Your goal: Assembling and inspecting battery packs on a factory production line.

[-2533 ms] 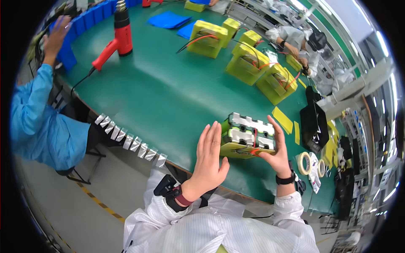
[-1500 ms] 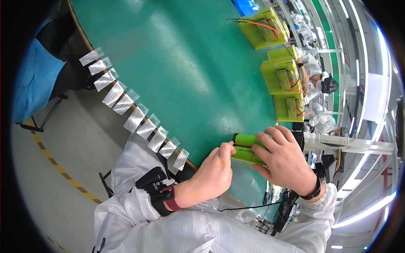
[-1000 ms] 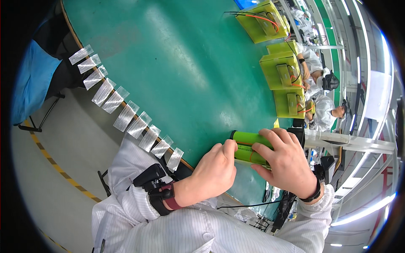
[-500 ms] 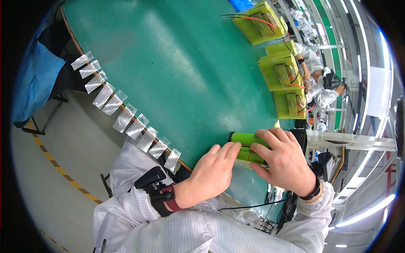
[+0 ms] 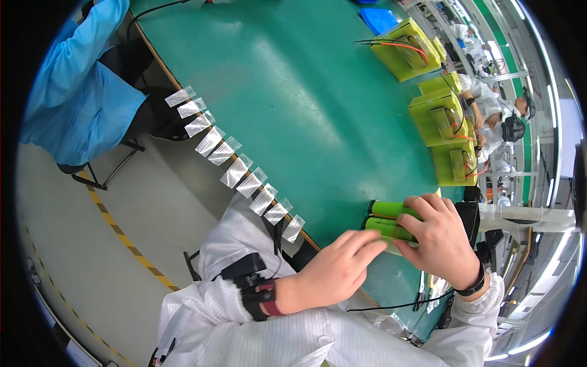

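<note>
Two green cylindrical battery cells (image 5: 389,228) lie side by side on the green table, black rings at their left ends and a thin red wire near them. My right hand (image 5: 439,240) grips them from the right, its fingers curled over the tops and covering their right ends. Below the near cell's edge a translucent strip (image 5: 397,246) shows. My left hand (image 5: 333,268) is just left of that strip, fingers stretched out and slightly blurred; whether the fingertips touch the strip I cannot tell. Several clear tape strips (image 5: 234,174) hang in a row along the table's edge.
Yellow-green wrapped packs (image 5: 434,116) with red and black wires stand at the far right, beside a blue sheet (image 5: 379,21). A black cable (image 5: 391,309) crosses near me. A person in blue (image 5: 85,98) sits left; a person in white (image 5: 486,104) works beyond the packs.
My left hand has come off the cells, back toward me, uncovering the near cell's left end. My right hand stays on the cells. The whole view has shifted, so things sit farther right.
</note>
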`<state>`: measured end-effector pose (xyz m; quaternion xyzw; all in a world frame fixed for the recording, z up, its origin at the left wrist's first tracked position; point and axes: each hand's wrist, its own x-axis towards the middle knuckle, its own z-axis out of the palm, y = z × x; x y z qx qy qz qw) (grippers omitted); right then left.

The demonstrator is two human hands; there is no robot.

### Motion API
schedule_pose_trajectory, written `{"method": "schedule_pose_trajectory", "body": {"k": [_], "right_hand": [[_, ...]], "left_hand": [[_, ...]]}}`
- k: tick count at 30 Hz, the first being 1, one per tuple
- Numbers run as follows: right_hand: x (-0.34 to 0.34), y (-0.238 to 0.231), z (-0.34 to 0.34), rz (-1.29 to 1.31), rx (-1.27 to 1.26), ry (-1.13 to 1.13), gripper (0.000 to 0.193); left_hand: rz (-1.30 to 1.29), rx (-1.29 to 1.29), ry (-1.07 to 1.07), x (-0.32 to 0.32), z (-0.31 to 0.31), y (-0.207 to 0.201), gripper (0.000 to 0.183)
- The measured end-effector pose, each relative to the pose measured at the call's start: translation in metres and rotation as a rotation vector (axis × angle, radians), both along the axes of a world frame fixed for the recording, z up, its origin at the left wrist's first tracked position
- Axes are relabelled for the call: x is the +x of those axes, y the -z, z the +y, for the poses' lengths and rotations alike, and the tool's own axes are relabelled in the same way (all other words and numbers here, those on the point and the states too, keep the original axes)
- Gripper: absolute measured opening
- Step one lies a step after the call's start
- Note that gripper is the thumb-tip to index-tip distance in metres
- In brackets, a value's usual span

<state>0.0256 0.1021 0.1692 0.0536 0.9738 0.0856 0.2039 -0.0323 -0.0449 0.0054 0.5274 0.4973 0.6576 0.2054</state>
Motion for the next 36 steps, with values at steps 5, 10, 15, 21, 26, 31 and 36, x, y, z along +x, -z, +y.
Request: {"method": "schedule_pose_trajectory", "body": {"k": [5, 10, 15, 21, 26, 31, 36], "right_hand": [[0.004, 0.0, 0.003, -0.004, -0.01, -0.006, 0.026], [0.007, -0.001, 0.004, 0.025, -0.01, -0.024, 0.024], [0.011, 0.0, 0.005, 0.056, -0.002, -0.047, 0.024], [0.012, 0.002, 0.005, 0.055, 0.028, -0.07, 0.024], [0.014, 0.005, 0.006, 0.075, -0.018, -0.076, 0.023], [0.013, 0.005, 0.005, 0.041, -0.019, -0.036, 0.024], [0.011, 0.005, 0.004, 0.066, -0.005, -0.039, 0.025]], "left_hand": [[-0.403, -0.251, 0.046, -0.029, -0.062, -0.004, 0.013], [-0.999, -0.307, -0.2, -0.024, -0.08, 0.037, 0.008], [-1.088, -0.242, -0.287, -0.017, -0.058, 0.043, 0.01], [-0.962, -0.19, -0.399, -0.014, -0.053, 0.045, 0.008], [-0.459, -0.306, -0.53, -0.016, -0.053, 0.022, 0.013], [0.006, -0.131, -0.35, -0.023, -0.05, -0.035, 0.014], [0.234, -0.135, 0.043, -0.058, 0.029, -0.012, 0.013]]}}
